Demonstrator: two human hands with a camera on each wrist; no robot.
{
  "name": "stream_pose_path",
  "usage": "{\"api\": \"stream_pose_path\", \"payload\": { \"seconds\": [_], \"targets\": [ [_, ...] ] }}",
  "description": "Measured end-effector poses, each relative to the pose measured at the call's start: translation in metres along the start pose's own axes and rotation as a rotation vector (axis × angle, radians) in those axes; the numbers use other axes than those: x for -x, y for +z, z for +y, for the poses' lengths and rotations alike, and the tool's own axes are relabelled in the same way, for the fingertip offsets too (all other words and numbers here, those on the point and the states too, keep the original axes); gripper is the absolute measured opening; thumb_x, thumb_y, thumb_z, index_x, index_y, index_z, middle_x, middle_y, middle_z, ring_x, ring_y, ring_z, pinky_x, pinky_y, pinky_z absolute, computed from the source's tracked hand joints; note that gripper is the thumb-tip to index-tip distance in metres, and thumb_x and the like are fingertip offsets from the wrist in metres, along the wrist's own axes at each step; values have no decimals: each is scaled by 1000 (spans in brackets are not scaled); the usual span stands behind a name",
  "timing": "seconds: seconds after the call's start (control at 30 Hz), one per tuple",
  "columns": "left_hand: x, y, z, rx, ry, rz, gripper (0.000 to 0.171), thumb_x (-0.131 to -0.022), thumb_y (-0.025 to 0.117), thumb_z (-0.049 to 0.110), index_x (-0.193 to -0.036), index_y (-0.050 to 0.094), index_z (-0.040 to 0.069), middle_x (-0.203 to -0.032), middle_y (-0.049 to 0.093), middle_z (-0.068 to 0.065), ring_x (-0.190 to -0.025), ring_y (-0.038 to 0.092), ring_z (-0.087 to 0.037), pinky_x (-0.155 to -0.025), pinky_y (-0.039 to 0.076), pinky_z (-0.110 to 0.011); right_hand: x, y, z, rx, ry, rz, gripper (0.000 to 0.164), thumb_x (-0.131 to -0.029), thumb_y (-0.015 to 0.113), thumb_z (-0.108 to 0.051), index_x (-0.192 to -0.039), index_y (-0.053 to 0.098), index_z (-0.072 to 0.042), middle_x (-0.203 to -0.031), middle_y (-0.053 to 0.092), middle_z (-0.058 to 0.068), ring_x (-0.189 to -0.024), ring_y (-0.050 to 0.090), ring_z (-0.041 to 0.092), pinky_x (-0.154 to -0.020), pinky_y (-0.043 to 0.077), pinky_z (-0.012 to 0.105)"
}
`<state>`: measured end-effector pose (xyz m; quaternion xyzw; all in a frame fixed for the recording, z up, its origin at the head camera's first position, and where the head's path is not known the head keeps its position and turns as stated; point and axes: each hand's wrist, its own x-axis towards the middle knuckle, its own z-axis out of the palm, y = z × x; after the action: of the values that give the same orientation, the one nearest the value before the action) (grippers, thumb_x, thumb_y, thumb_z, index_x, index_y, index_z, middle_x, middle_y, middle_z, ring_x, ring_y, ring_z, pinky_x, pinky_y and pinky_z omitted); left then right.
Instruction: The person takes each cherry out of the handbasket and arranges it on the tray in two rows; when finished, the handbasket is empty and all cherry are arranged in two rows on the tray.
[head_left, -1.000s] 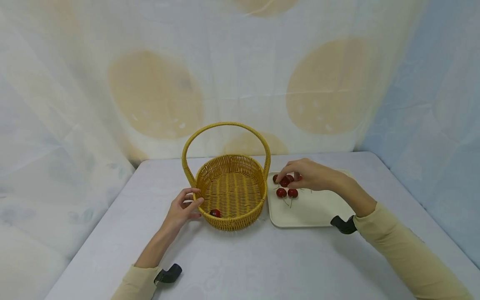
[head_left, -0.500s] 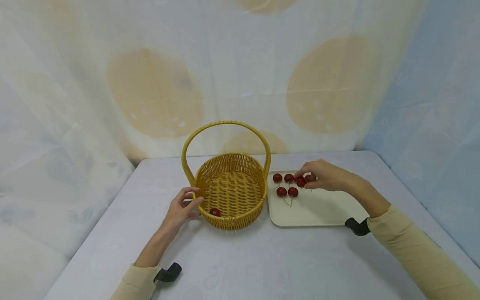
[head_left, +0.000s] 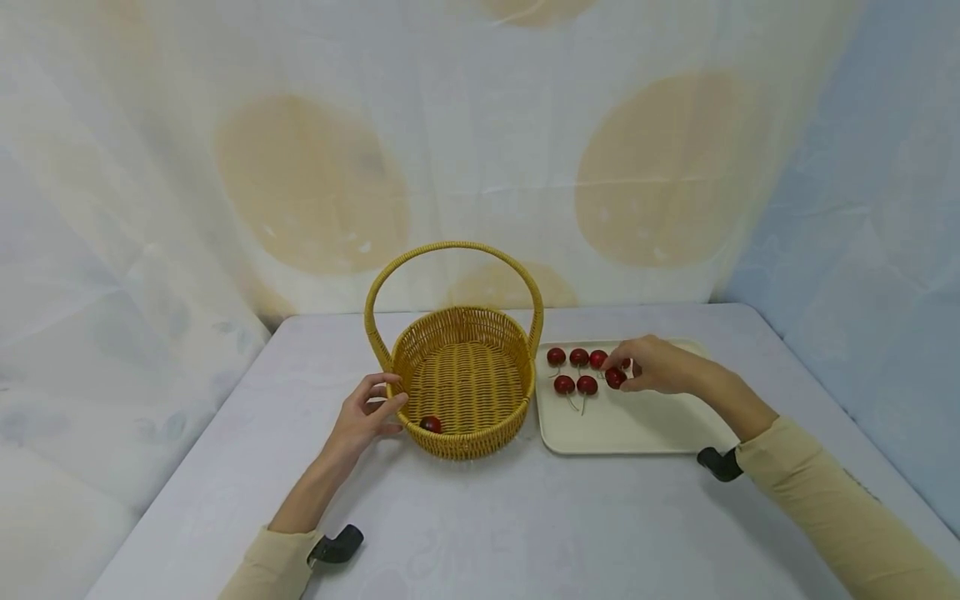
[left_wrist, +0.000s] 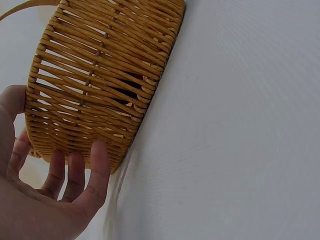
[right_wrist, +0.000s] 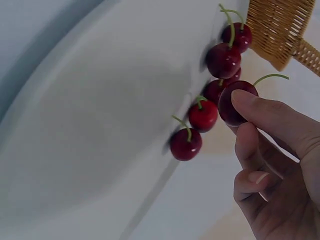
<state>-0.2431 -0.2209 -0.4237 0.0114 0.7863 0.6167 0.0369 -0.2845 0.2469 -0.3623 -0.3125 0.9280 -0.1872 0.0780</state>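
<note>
A dark red cherry (head_left: 615, 378) with a green stem is pinched between the thumb and fingers of my right hand (head_left: 663, 367), just above the cream tray (head_left: 637, 425). Several other cherries (head_left: 564, 385) lie in two rows on the tray's left part; the right wrist view shows some of these cherries (right_wrist: 202, 116) behind the held one. My left hand (head_left: 363, 421) holds the left rim of a yellow wicker basket (head_left: 461, 447), fingers against the outer wall (left_wrist: 100, 75). Inside the basket, near its front wall, lies one cherry (head_left: 431, 425).
Left of the tray stands the basket, its tall arched handle (head_left: 457, 246) upright. Both rest on a white-covered table (head_left: 480, 525). Patterned cloth (head_left: 487, 150) hangs behind and at both sides. Black wrist mounts (head_left: 720, 463) stick out from the sleeves.
My right hand has moved right along the back row of cherries, then slightly toward the front, with the cherry in its fingers. The left hand and basket have stayed put.
</note>
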Motion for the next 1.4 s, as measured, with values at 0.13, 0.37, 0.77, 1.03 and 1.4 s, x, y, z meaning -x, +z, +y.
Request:
{"api": "stream_pose_path", "payload": {
  "seconds": [0.13,0.37,0.77,1.03,1.4],
  "targets": [
    [-3,0,-6,-18,17,12,50,-90,70,38,-132,51,19,-116,49,-9,-100,60,-18,-79,62,-39,-3,7,8,4,13,-5,35,-83,75,-3,-117,67,1,-105,68,12,-72,55,8,-63,50,21],
    [-3,0,-7,-27,22,21,51,-90,70,40,-132,51,19,-117,49,-10,-101,60,-19,-77,62,-37,-11,16,14,49,45,-18,33,-82,76,-3,-115,70,-4,-111,68,11,-85,60,16,-74,54,28],
    [5,2,9,-21,-2,2,43,-94,67,28,-133,50,17,-116,49,-10,-102,59,-20,-84,60,-46,-17,19,12,16,-4,-54,30,-82,72,4,-108,72,-12,-105,68,6,-79,57,13,-69,51,23],
    [15,2,23,-31,-9,-7,42,-95,66,26,-133,50,15,-116,49,-10,-101,59,-19,-87,59,-49,-18,20,10,22,34,-23,35,-82,77,-6,-116,69,-8,-105,67,9,-81,58,18,-69,49,25],
    [14,1,21,-13,-7,-17,46,-94,67,29,-134,50,14,-115,49,-10,-100,57,-18,-88,59,-49,-20,17,8,41,33,-25,33,-83,74,-2,-115,70,-5,-110,69,9,-81,59,17,-68,50,24]
  ]
}}
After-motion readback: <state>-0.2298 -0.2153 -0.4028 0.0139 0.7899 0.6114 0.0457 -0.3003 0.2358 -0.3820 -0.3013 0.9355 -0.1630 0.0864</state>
